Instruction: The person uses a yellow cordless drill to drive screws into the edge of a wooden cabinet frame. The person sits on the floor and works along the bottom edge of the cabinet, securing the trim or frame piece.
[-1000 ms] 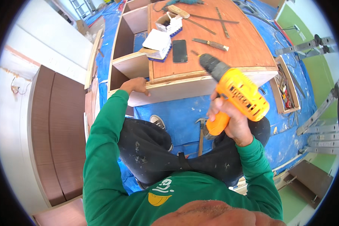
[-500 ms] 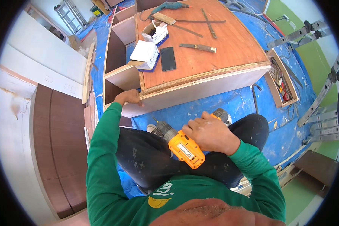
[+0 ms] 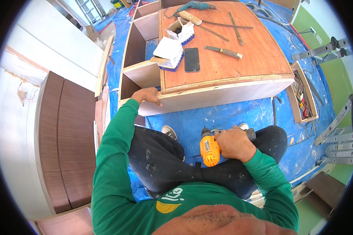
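My left hand grips the top edge of the near side panel of a wooden cabinet, with the fingers curled over the rim. In my right hand is a yellow-and-black cordless drill. The fingers wrap round its handle, above my right thigh. The drill's chuck faces away from me toward the cabinet, apart from it. On the cabinet top lie a black phone, two small open cardboard boxes and a wooden-handled chisel.
Farther back on the cabinet top lie a teal corded drill, a wooden-handled tool and flat metal strips. A wooden tool tray sits at right on blue sheeting. Ladders stand farther right.
My right hand has turned the drill, so its chuck swings from pointing left to pointing away from me. My left hand keeps its hold on the panel. The whole view has shifted slightly.
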{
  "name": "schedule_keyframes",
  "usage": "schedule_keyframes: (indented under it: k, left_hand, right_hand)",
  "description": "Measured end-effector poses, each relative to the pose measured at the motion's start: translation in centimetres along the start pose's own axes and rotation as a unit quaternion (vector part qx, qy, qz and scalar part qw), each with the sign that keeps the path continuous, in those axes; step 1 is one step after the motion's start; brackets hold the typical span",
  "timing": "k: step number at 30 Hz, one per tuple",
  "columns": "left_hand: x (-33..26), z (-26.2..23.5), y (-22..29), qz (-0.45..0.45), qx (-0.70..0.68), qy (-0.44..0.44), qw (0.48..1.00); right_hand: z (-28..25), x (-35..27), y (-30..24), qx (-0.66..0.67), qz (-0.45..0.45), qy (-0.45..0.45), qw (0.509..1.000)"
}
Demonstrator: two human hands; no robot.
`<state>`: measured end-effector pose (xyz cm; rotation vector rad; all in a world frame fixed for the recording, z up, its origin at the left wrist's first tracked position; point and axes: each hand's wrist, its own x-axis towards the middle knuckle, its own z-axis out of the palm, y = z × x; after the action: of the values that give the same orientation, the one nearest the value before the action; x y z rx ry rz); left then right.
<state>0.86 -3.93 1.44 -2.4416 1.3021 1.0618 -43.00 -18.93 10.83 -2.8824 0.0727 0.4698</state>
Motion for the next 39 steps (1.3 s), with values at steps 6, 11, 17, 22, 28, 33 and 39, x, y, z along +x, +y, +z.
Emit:
schedule_keyframes:
  k: [6, 11, 17, 22, 28, 33, 39]
  left_hand:
    - [-0.3, -0.1, 0.6, -0.009, -0.004, 0.004, 1.0]
    - [-0.2, -0.2, 0.6, -0.002, -0.018, 0.0, 1.0]
    - [0.1, 0.3, -0.2, -0.002, -0.014, 0.005, 1.0]
    - [-0.5, -0.5, 1.0, -0.009, 0.0, -0.004, 1.0]
    - [-0.4, -0.6, 0.9, -0.026, 0.013, -0.018, 0.999]
    - [-0.3, -0.4, 0.6, -0.013, 0.003, -0.007, 1.0]
    - [-0.3, -0.3, 0.7, -0.003, -0.013, -0.004, 1.0]
  right_hand:
    - [-0.3, -0.2, 0.0, -0.001, 0.018, -0.002, 1.0]
    - [-0.5, -0.3, -0.1, 0.008, 0.015, -0.016, 1.0]
    - [-0.2, -0.3, -0.2, 0.016, 0.009, 0.0, 1.0]
    - [-0.3, -0.4, -0.1, 0.013, 0.015, -0.005, 1.0]
    - [-0.4, -0.3, -0.1, 0.009, 0.018, -0.019, 1.0]
    - [-0.4, -0.2, -0.2, 0.014, 0.02, -0.024, 0.999]
    - [-0.3, -0.2, -0.2, 0.015, 0.021, -0.02, 0.999]
